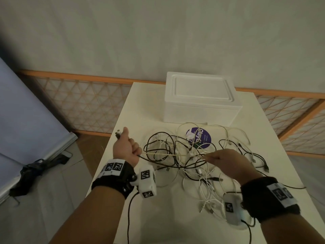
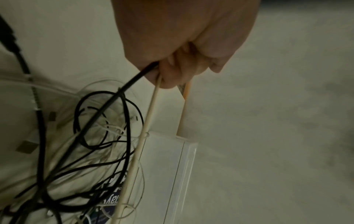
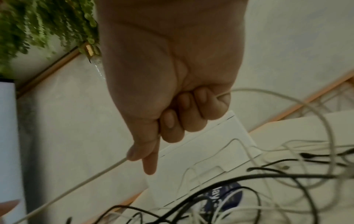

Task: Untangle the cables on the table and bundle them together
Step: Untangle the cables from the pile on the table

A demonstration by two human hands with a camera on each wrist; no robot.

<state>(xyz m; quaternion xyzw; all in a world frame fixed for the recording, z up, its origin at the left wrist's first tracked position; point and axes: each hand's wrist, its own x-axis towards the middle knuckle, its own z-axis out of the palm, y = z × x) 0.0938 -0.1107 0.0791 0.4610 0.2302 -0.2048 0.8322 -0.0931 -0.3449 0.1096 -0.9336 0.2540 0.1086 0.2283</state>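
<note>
I see my left hand gripping a black cable and a cream cable, which my right hand pinches over the tangle at frame centre.

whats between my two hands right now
A taut cream cable runs from the left hand to the right hand, crossing above loops of the black-and-white cable tangle on the table. The head view shows it best.
</note>
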